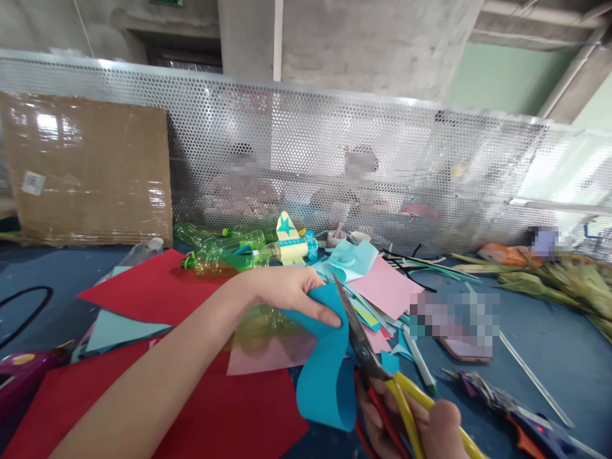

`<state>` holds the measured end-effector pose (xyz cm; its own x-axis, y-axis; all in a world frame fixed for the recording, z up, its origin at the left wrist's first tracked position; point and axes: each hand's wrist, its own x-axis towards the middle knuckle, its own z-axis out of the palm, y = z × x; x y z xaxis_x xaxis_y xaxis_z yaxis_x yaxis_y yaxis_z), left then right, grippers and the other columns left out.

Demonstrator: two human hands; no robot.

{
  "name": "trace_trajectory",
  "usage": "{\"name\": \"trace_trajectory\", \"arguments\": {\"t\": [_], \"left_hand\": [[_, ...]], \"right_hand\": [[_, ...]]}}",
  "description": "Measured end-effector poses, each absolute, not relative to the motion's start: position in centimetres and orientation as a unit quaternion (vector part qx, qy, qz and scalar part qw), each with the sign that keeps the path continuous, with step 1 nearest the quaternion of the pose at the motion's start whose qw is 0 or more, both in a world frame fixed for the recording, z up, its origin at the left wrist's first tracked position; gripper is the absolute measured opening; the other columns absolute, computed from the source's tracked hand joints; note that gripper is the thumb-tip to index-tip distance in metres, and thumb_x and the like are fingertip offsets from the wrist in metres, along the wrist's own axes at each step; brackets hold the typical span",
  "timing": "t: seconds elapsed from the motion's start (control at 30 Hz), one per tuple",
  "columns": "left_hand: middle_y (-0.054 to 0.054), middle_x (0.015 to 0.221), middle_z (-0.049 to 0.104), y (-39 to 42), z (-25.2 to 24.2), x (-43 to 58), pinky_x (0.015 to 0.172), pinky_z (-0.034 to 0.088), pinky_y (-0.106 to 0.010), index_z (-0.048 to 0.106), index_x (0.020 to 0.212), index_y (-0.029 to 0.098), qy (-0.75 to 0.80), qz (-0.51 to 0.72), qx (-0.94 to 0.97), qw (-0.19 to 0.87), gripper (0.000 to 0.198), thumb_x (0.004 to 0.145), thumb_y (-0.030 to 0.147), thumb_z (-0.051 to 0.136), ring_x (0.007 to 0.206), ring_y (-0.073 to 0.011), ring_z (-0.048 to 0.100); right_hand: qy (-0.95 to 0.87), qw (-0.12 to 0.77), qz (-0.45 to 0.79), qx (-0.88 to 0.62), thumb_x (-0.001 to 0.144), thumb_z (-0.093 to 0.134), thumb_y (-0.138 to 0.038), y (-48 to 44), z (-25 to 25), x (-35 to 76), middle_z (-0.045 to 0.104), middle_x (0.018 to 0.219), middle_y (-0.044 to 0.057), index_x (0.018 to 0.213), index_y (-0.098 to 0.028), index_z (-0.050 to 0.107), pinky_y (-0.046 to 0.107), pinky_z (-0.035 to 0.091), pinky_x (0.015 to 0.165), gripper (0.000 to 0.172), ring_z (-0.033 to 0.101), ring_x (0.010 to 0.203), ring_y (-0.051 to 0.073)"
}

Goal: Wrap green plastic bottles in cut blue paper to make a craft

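My left hand (306, 296) pinches a strip of blue paper (325, 382) near its upper end, thumb on top. The strip curls down and back up in a loop below the hand. In my right hand (415, 414) is a pair of scissors (366, 350) with red and yellow handles, fingers through the loops. The blades point up and away along the right edge of the paper; they look slightly apart, though I cannot tell whether they touch it. Behind my left hand lies a yellow and blue paper-covered bottle (292, 247) with a star on its fin.
Red paper sheets (229, 414) lie at the left, green plastic bottles (215, 252) behind. Pink paper (389, 287), a marker (419, 358), a phone (466, 349) and a glue gun (507, 401) are at the right. A perforated metal partition (306, 127) stands at the back, beside a cardboard sheet (90, 166).
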<state>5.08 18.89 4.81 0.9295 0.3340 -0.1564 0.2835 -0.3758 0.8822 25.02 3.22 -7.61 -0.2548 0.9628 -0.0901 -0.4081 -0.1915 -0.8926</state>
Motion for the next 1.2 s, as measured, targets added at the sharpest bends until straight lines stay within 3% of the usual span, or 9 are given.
{"name": "trace_trajectory", "arguments": {"t": [0.17, 0.33, 0.47, 0.53, 0.67, 0.77, 1.0, 1.13, 1.2], "left_hand": [[-0.003, 0.096, 0.076, 18.9, 4.7, 5.2, 0.083, 0.051, -0.031, 0.077, 0.091, 0.021, 0.174, 0.026, 0.827, 0.534, 0.028, 0.078, 0.046, 0.071, 0.088, -0.0199, 0.066], [0.0, 0.087, 0.076, 19.1, 4.6, 5.0, 0.081, 0.051, -0.03, 0.077, 0.086, 0.022, 0.197, 0.039, 0.833, 0.516, 0.023, 0.077, 0.043, 0.073, 0.081, -0.0179, 0.065], [-0.002, 0.087, 0.075, 20.1, 4.6, 4.1, 0.079, 0.052, -0.03, 0.075, 0.082, 0.02, 0.224, 0.11, 0.819, 0.516, 0.021, 0.075, 0.04, 0.076, 0.079, -0.017, 0.067], [-0.003, 0.091, 0.075, 20.8, 4.7, 3.4, 0.081, 0.053, -0.031, 0.075, 0.085, 0.02, 0.246, 0.151, 0.812, 0.507, 0.018, 0.075, 0.036, 0.077, 0.083, -0.0171, 0.067], [-0.004, 0.095, 0.076, 21.7, 5.3, 1.9, 0.085, 0.054, -0.034, 0.075, 0.088, 0.02, 0.287, 0.187, 0.793, 0.504, 0.017, 0.078, 0.034, 0.074, 0.087, -0.0197, 0.069], [-0.004, 0.096, 0.077, 21.9, 5.8, 0.9, 0.086, 0.055, -0.035, 0.076, 0.089, 0.02, 0.328, 0.22, 0.768, 0.505, 0.019, 0.079, 0.035, 0.074, 0.088, -0.021, 0.07], [-0.007, 0.108, 0.075, 21.6, 6.6, 0.1, 0.086, 0.058, -0.041, 0.074, 0.102, 0.023, 0.331, 0.4, 0.635, 0.572, 0.024, 0.084, 0.038, 0.069, 0.101, -0.0276, 0.069], [-0.007, 0.115, 0.072, 21.3, 6.8, 1.0, 0.092, 0.056, -0.044, 0.07, 0.113, 0.024, 0.305, 0.461, 0.597, 0.581, 0.028, 0.086, 0.031, 0.067, 0.11, -0.0294, 0.065], [-0.007, 0.111, 0.073, 21.1, 6.7, 1.6, 0.094, 0.054, -0.046, 0.07, 0.112, 0.023, 0.301, 0.466, 0.582, 0.595, 0.027, 0.086, 0.028, 0.068, 0.11, -0.0299, 0.065]], "right_hand": [[-0.441, 0.487, 0.666, -0.352, 0.062, 0.048, -0.092, 3.3, -8.0, 25.2, 0.048, 0.054, -0.005, 0.072, -0.018, 0.056, 0.013, 0.024, 0.031, 0.075, 0.027, 0.036, 0.002], [-0.461, 0.48, 0.629, -0.401, 0.06, 0.042, -0.095, 3.3, -6.7, 25.2, 0.033, 0.044, -0.011, 0.067, -0.021, 0.047, 0.015, 0.021, 0.031, 0.075, 0.016, 0.033, 0.001], [-0.518, 0.45, 0.493, -0.535, 0.071, 0.031, -0.091, 5.1, -4.9, 27.0, 0.034, 0.044, -0.009, 0.07, -0.025, 0.044, 0.022, 0.03, 0.032, 0.068, 0.026, 0.031, 0.008], [-0.532, 0.445, 0.438, -0.572, 0.08, 0.048, -0.075, 6.9, -4.5, 28.6, 0.04, 0.046, -0.007, 0.074, -0.025, 0.048, 0.023, 0.032, 0.036, 0.05, 0.036, 0.036, 0.012], [-0.665, 0.281, 0.026, -0.692, 0.084, 0.047, -0.05, 10.4, -5.5, 32.0, 0.063, 0.066, 0.007, 0.091, -0.023, 0.051, 0.032, 0.038, 0.048, 0.029, 0.062, 0.058, 0.028], [-0.669, 0.245, 0.019, -0.702, 0.08, 0.053, -0.037, 11.9, -7.0, 33.5, 0.069, 0.077, 0.014, 0.091, -0.02, 0.055, 0.034, 0.04, 0.052, 0.02, 0.067, 0.069, 0.033], [-0.71, 0.263, 0.059, -0.65, 0.079, 0.062, -0.032, 12.4, -7.4, 32.9, 0.07, 0.108, 0.013, 0.106, -0.023, 0.067, 0.046, 0.049, 0.087, 0.029, 0.064, 0.103, 0.034], [-0.7, 0.391, 0.143, -0.581, 0.083, 0.062, -0.049, 11.7, -6.1, 31.3, 0.048, 0.145, 0.014, 0.144, -0.029, 0.037, 0.05, 0.044, 0.102, 0.069, 0.044, 0.134, 0.031], [-0.682, 0.479, 0.226, -0.504, 0.083, 0.064, -0.051, 11.5, -5.5, 30.5, 0.041, 0.151, 0.01, 0.147, -0.037, 0.026, 0.052, 0.038, 0.108, 0.076, 0.035, 0.141, 0.028]]}}
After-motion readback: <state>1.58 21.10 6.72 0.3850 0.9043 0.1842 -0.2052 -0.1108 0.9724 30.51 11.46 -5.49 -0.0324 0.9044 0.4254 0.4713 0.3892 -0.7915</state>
